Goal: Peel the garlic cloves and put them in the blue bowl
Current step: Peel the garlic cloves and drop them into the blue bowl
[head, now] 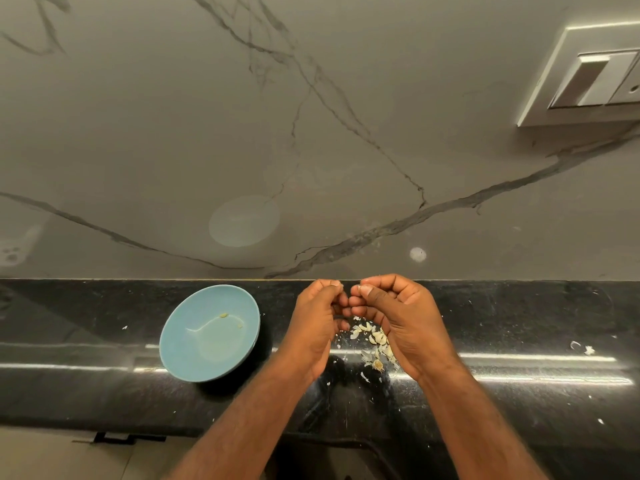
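Observation:
The blue bowl [194,355] sits on the black counter, left of my hands, with two small pale garlic bits inside it. My left hand [317,323] and my right hand [398,317] are raised together just above the counter, fingers curled, thumbs and fingertips meeting. Between them they pinch something small, a garlic clove, almost wholly hidden by the fingers. A heap of garlic cloves and papery skins [374,344] lies on the counter under and between my hands.
The black counter [519,323] runs left to right, flecked with skin scraps, some at the right [585,348]. A grey marble wall [311,133] rises right behind it, with a switch plate [588,77] at the upper right.

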Demonstrator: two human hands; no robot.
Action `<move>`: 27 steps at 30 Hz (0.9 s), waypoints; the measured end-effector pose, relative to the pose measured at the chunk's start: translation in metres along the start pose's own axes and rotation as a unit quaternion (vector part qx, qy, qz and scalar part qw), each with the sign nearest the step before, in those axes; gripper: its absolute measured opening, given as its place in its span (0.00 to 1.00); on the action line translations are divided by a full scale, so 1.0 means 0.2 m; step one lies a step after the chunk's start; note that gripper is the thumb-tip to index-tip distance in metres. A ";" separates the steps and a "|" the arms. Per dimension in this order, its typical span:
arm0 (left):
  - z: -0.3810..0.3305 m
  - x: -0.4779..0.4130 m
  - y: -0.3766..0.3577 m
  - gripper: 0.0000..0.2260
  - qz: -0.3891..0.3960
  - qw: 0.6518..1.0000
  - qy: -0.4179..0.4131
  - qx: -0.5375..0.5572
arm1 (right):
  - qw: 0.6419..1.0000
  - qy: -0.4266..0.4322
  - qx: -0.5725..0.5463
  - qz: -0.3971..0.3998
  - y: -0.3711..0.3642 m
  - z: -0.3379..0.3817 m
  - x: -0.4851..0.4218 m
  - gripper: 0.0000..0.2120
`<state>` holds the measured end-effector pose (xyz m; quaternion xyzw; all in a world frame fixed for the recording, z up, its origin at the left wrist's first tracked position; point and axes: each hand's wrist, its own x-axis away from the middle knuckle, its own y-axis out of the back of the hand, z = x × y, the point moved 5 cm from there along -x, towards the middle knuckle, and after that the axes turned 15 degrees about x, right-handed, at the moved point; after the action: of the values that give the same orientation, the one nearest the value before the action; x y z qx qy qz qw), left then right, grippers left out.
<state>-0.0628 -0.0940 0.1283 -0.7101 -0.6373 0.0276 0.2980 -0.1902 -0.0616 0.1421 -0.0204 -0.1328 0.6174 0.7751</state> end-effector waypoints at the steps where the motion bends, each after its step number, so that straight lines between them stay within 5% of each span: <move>1: 0.01 -0.01 0.02 0.10 -0.010 1.000 0.000 -0.011 | 1.000 -0.004 -0.002 -0.005 0.00 -0.01 0.00 0.10; 13: 0.15 -0.05 0.35 0.08 -0.108 0.989 0.007 -0.096 | 0.992 -0.092 0.072 0.043 -0.30 -0.16 -0.06 0.04; 19: 0.16 -0.03 0.46 0.11 -0.139 0.979 -0.029 -0.145 | 0.976 -0.160 0.097 0.113 -0.72 -0.31 -0.14 0.13; 24: 0.22 -0.01 0.54 0.13 -0.137 0.972 -0.012 -0.193 | 0.959 -0.118 0.197 0.167 -0.93 -0.41 -0.21 0.12; 27: 0.23 -0.03 0.55 0.12 -0.115 0.961 -0.007 -0.252 | 0.972 -0.085 0.164 0.144 -0.90 -0.39 -0.21 0.12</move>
<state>0.0157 -0.0832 0.0383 -0.6843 -0.7027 -0.1633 0.1063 -0.0099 -0.1353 0.0951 0.1410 -0.0905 0.7352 0.6569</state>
